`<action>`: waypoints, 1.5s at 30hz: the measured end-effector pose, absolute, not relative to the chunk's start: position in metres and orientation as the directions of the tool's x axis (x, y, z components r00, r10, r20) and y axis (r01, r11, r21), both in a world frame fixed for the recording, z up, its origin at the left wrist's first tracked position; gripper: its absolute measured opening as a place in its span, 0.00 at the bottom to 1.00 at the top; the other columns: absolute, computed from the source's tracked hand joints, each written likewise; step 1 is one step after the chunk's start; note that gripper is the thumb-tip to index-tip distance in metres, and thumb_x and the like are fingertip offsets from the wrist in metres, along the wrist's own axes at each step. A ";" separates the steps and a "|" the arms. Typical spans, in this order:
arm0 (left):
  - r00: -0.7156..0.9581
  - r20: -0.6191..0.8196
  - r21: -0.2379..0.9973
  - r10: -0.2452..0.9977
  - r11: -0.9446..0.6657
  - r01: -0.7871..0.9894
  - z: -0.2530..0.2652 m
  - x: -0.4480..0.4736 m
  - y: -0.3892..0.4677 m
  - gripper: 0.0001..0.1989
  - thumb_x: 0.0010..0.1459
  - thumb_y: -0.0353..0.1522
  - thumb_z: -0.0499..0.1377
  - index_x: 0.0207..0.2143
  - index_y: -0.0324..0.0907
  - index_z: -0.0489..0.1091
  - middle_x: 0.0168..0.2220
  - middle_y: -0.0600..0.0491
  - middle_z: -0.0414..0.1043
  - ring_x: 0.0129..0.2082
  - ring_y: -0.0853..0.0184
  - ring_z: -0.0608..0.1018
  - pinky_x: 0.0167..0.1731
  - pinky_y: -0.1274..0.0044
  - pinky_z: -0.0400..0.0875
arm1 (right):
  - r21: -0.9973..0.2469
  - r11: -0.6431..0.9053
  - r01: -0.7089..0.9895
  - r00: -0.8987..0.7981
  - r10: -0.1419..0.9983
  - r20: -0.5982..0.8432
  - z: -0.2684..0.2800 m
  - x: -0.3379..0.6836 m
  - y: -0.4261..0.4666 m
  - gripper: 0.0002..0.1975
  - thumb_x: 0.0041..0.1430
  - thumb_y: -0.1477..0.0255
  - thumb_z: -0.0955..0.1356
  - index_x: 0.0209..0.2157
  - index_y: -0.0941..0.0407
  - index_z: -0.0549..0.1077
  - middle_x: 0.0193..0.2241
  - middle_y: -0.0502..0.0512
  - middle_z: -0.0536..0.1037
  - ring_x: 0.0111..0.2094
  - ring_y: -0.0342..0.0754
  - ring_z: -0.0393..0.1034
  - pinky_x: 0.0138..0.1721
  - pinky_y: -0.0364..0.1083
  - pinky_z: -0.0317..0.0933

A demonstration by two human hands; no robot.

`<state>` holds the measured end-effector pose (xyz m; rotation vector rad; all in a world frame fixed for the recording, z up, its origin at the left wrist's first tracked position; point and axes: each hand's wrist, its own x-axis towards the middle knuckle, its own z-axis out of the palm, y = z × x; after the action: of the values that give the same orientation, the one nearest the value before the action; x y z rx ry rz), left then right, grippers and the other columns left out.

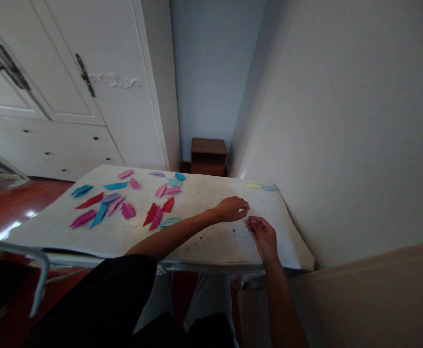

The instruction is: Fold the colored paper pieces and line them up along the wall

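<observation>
My left hand [232, 209] is over the right half of the white table, its fingers curled in and pressed together. Just in front of it, lower and to the right, my right hand [264, 236] makes a pinch with thumb and forefinger. Whatever either hand holds, if anything, is too small or pale to make out. Beyond them, by the table's back right corner, lie a yellow folded paper piece [252, 185] and a light-blue one [268, 188]. Many folded papers are spread over the left half, among them a red one [90, 200] and a magenta one [83, 219].
The white table [204, 193] meets a pale wall [342, 121] on its right. Behind it stand a white wardrobe [124, 121] and a small brown cabinet [209, 146]. A metal rail [11, 246] is at the lower left. Small dark specks dot the tabletop near my hands.
</observation>
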<state>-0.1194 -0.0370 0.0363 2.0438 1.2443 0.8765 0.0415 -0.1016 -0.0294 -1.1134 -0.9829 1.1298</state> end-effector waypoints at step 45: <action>-0.238 0.272 0.960 0.932 -0.248 0.128 -0.003 -0.356 -0.198 0.16 0.50 0.38 0.65 0.42 0.43 0.74 0.37 0.50 0.77 0.32 0.68 0.77 0.32 0.77 0.73 | -0.987 0.156 0.038 -0.374 0.918 0.131 0.008 -0.164 -0.148 0.10 0.47 0.65 0.75 0.31 0.54 0.78 0.31 0.52 0.79 0.33 0.48 0.72 0.37 0.46 0.66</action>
<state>-0.3558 -0.1978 -0.0034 1.3481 1.3365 1.5564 -0.1638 -0.1480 0.0076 -0.9421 -1.6004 1.3321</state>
